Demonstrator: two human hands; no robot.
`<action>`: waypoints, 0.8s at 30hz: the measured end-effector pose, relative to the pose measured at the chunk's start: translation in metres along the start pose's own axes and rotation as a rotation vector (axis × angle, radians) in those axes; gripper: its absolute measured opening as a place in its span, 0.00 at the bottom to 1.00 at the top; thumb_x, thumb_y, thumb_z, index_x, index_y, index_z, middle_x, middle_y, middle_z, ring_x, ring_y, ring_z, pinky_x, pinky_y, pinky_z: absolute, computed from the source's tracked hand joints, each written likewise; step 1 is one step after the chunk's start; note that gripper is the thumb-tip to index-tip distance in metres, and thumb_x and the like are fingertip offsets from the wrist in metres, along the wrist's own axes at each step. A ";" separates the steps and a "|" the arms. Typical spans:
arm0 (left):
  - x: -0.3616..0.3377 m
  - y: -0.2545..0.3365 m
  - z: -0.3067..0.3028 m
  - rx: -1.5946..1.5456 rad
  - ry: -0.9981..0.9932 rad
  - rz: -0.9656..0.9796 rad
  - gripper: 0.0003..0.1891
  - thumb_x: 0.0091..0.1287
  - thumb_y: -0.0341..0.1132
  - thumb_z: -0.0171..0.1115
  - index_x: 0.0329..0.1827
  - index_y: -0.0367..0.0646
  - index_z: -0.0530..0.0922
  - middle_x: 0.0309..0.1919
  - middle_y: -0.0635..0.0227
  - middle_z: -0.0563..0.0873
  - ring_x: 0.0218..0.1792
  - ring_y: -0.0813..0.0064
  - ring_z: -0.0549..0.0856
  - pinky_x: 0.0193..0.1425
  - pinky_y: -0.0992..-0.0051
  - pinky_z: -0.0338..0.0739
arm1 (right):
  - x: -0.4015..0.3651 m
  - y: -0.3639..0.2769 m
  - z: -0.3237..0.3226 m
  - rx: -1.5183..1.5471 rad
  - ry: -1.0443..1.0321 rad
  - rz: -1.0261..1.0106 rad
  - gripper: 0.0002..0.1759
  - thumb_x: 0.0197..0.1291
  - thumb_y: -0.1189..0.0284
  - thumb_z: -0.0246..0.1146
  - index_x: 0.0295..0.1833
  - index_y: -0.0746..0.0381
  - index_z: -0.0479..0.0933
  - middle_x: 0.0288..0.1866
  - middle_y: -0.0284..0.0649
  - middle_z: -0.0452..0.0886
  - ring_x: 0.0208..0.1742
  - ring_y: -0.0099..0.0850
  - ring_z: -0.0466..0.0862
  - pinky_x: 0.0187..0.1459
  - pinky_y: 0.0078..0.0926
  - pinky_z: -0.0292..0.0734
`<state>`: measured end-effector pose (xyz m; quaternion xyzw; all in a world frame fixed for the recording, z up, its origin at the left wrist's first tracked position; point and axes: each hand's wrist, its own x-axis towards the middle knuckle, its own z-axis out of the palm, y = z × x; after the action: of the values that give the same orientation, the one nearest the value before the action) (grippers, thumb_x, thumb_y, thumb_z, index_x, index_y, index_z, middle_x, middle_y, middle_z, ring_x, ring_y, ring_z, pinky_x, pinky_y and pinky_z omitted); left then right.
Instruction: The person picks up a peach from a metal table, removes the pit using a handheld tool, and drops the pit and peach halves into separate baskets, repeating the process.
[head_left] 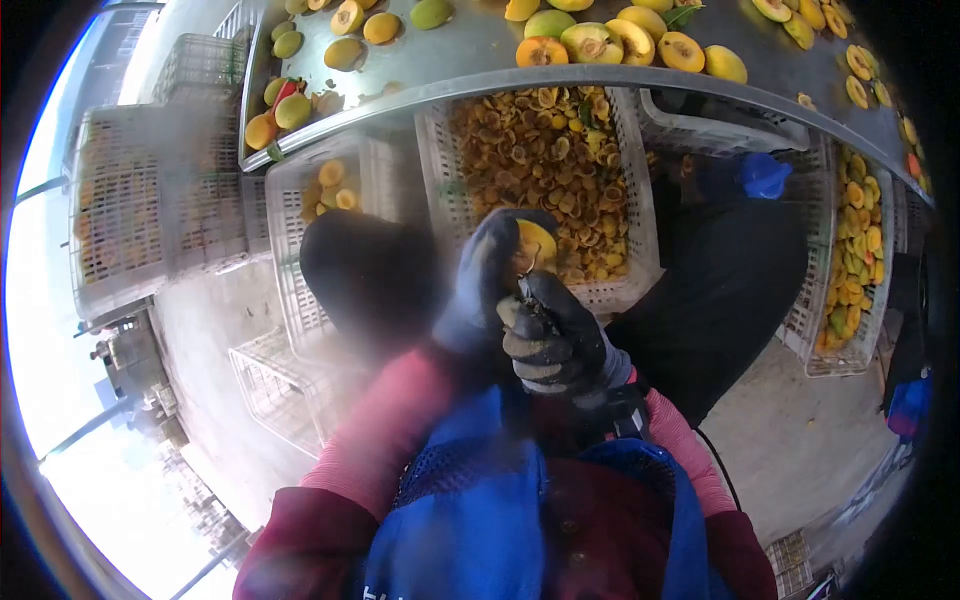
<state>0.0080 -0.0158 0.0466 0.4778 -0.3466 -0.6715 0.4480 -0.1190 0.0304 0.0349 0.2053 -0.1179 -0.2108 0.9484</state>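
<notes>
My left hand [484, 268], in a grey-blue glove, is wrapped round a cut yellow peach half [536, 246], its cut face toward my right hand. Gloved in dark grey, my right hand [552, 338] is closed in a fist just below the fruit. From its top a small pitting tool [525, 287] with a thin metal end reaches the peach's edge; the handle is mostly hidden by my fingers. Both hands are over the near side of a white crate [648, 225] holding many brown pits and scooped-out scraps [540, 150].
A metal table [470, 50] with whole and halved peaches spans the front, its raised rim above the crate. Crates with peach halves stand left [290, 255] and right [870, 345]. Stacked crates [120, 210] are farther left. My knees flank the middle crate.
</notes>
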 end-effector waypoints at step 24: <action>-0.006 0.173 -0.160 1.875 0.538 -0.059 0.27 0.57 0.49 0.66 0.55 0.42 0.74 0.53 0.50 0.77 0.50 0.55 0.79 0.56 0.64 0.72 | -0.003 -0.061 -0.018 -1.399 1.062 -0.645 0.28 0.55 0.65 0.67 0.59 0.62 0.69 0.42 0.38 0.80 0.41 0.28 0.80 0.45 0.26 0.73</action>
<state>0.2078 -0.0778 0.1546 0.7863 -0.6142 -0.0028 -0.0666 -0.1376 -0.0127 -0.0081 -0.3199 0.5472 -0.3652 0.6818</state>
